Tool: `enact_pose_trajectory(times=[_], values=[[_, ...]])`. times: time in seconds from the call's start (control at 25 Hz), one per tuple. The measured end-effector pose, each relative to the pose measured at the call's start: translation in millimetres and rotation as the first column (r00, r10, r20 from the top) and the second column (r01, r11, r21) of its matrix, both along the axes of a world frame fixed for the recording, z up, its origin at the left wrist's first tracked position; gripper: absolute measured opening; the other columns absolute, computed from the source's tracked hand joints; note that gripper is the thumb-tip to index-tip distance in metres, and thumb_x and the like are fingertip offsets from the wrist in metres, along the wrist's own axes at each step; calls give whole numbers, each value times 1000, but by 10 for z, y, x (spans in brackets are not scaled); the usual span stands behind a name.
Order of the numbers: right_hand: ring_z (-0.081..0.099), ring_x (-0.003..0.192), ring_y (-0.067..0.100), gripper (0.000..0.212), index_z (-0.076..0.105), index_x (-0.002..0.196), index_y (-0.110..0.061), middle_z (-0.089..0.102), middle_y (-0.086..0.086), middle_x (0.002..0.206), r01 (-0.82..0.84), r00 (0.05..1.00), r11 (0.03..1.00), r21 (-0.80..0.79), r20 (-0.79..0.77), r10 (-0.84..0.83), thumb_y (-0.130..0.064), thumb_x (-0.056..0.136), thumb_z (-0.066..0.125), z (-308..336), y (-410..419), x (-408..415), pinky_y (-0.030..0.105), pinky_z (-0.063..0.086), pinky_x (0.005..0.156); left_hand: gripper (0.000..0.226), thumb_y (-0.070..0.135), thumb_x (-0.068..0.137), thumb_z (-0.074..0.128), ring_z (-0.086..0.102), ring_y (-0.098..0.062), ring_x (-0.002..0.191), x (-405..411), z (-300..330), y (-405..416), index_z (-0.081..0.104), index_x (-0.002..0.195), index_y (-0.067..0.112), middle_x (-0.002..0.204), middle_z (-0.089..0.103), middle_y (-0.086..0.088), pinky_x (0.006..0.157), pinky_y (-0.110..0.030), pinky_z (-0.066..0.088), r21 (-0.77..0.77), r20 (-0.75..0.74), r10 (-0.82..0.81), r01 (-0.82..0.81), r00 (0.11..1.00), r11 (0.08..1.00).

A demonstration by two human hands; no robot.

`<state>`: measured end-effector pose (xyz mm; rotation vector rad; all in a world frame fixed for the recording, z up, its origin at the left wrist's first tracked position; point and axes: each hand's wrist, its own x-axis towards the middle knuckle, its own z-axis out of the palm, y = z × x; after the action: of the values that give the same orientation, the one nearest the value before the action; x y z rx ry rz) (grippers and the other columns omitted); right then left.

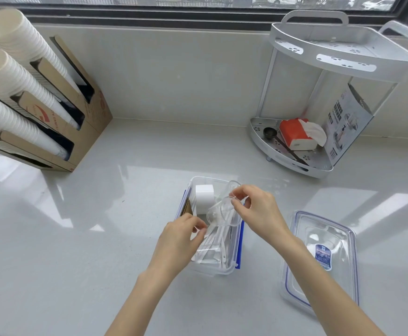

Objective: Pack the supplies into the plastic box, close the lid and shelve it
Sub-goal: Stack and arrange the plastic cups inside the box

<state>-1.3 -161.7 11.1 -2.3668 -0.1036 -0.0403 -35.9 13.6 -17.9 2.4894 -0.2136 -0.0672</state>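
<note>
Clear plastic cups (222, 210), pinched by the right hand (256, 209) and steadied by the left hand (186, 235), hang over the plastic box (232, 269): packing underway; next, nest them inside beside the white roll (204, 197).

A pale glossy counter (101, 238) mirrors daylight from the window (198, 3) far beyond the hands. Well left of them a cardboard holder (86, 110) carries stacked paper cups (16, 76). Well right and beyond stands a white corner rack (343, 59).
</note>
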Motion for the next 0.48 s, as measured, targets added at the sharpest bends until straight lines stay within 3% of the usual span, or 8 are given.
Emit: enact_pose_trajectory(times=[0.16,0.28,0.48], values=[[41,57,1,14,64,97,-13,61,-1,89,35,999,999,24,20,-35,-17,87,55,31,-60,-1,16,34,60,46,37,85,54,50,-19,120,78,-11,-63,49,127,17,132,55,-1,99,-30,39,262,-300,-221,302,928,917],[42,59,1,16,64,100,-12,60,-1,90,22,1000,1000,16,2,-22,-17,88,54,-12,-49,-34,8,31,58,53,40,83,57,49,-26,122,107,-68,-81,45,130,19,134,53,-7,98,-36,42,270,-446,-200,344,872,899],[43,59,-1,14,65,96,-13,58,-4,88,20,1000,999,36,-4,-20,-16,87,55,-54,-17,-41,10,34,57,54,39,81,59,49,-22,121,118,-116,-81,47,128,16,133,54,-4,100,-33,41,244,-410,-229,349,883,905]])
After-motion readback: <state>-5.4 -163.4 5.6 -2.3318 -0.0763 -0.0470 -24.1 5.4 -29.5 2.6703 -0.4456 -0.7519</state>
